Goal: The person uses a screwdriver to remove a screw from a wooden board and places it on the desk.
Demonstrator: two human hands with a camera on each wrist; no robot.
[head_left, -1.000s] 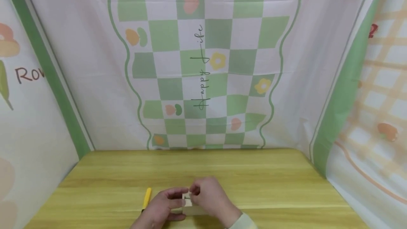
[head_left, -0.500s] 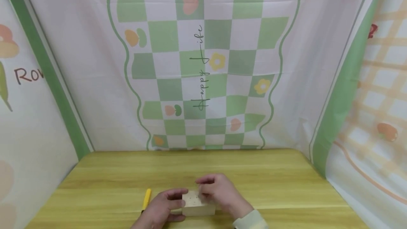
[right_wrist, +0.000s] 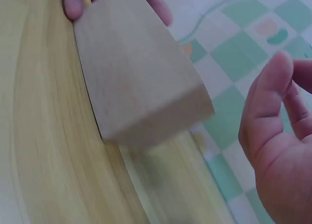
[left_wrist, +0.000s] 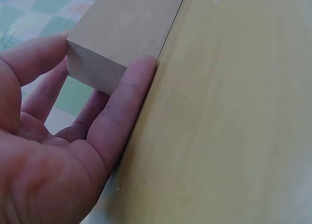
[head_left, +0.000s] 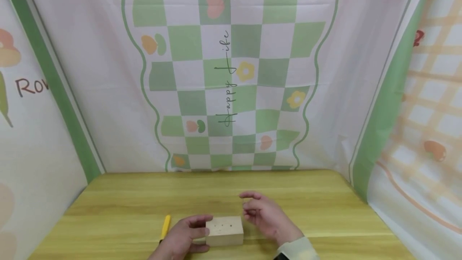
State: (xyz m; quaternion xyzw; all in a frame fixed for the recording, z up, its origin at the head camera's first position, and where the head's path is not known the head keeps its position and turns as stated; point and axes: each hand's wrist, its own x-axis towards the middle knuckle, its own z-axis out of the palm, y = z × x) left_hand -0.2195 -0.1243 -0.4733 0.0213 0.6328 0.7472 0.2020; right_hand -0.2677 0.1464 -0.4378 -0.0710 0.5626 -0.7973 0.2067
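Note:
A pale wooden block (head_left: pixel 225 239) lies on the table with a row of small dark dots in its top. At its left end my left hand (head_left: pixel 182 234) grips it between thumb and fingers. The left wrist view shows that hand (left_wrist: pixel 63 131) bent round the block's end (left_wrist: pixel 122 29). To the right of the block and apart from it, my right hand (head_left: pixel 268 218) is raised with bent fingers. In the right wrist view the tip of that hand's thumb (right_wrist: pixel 273 87) is close to a finger. Whether something thin sits between them is hidden.
A tool with a yellow handle (head_left: pixel 166 224) and a dark lower part lies left of my left hand. The wooden table (head_left: pixel 216 187) ends at a back edge, where a green and white checked cloth (head_left: pixel 231 91) hangs. More printed cloth hangs at both sides.
My right hand has drawn away from the block to the right, uncovering its top. A dark, thin, screw-like piece at its fingertips a second ago no longer shows. My left hand stays on the block.

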